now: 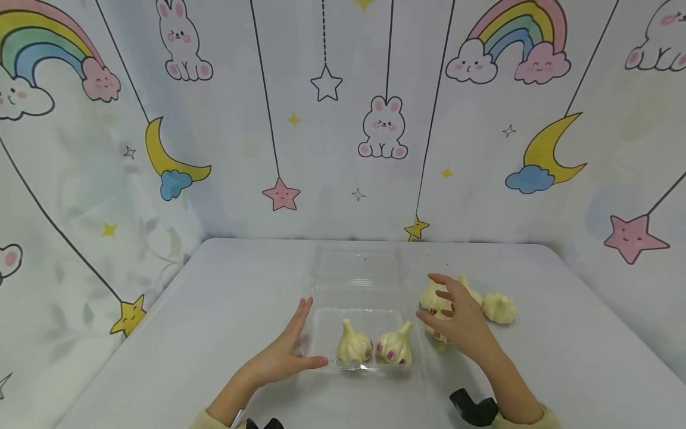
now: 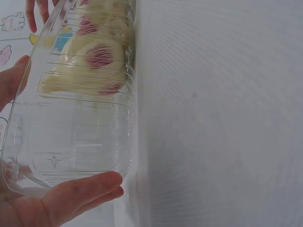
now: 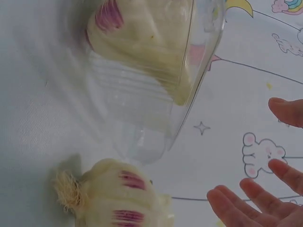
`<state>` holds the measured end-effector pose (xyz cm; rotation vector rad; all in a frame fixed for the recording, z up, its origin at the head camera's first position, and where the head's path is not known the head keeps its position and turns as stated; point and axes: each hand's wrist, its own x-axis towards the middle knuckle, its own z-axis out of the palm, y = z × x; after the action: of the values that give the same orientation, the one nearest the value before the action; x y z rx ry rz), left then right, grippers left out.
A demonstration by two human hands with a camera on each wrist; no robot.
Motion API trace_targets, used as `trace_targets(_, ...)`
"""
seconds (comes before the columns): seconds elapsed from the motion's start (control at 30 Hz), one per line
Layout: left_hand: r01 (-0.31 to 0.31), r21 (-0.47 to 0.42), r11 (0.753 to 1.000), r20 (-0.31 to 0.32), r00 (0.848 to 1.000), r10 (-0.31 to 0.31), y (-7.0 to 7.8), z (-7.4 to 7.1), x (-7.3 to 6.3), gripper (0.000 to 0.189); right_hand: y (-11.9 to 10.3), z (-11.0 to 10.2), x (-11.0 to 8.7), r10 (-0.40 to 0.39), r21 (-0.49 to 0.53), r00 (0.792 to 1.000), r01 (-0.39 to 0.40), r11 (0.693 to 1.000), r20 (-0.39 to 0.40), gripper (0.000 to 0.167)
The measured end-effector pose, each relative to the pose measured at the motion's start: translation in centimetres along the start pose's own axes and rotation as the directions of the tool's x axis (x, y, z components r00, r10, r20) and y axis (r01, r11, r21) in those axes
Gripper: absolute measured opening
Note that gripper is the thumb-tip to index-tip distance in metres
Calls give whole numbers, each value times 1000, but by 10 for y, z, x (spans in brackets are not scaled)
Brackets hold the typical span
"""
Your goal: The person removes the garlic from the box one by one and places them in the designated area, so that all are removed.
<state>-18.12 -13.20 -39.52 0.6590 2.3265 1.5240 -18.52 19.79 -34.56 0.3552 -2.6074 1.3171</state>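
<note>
A clear plastic clamshell box [image 1: 324, 325] sits on the table with its lid [image 1: 356, 268] folded back. Two garlic bulbs, a left one [image 1: 354, 344] and a right one [image 1: 395, 347], lie side by side along its front. My left hand [image 1: 281, 356] rests against the box's left side, fingers straight and thumb at the front corner; in the left wrist view its fingers [image 2: 87, 194] lie along the wall. Over the loose garlic bulbs right of the box, my right hand [image 1: 465, 322] hovers with fingers spread, holding nothing. One rooted bulb [image 3: 125, 196] shows below that hand's fingers in the right wrist view.
Several loose bulbs cluster right of the box, the outermost bulb [image 1: 499, 308] nearest the table's right side. The white table [image 1: 241, 274] ends at a cartoon-printed curtain [image 1: 230, 119]. Black straps [image 1: 474, 408] show at both wrists.
</note>
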Motion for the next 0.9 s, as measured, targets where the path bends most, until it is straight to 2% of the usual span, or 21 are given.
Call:
trace_targets(0.57, 9, 6, 1000, -8, 1000, -9, 2, 0, 0, 105, -17, 30, 9, -54, 33, 997, 52, 998, 56, 68)
trace_targets(0.9, 13, 13, 1000, -13, 1000, -13, 2, 1, -1, 106, -26, 48, 9, -46, 82, 993, 38, 996, 108, 70)
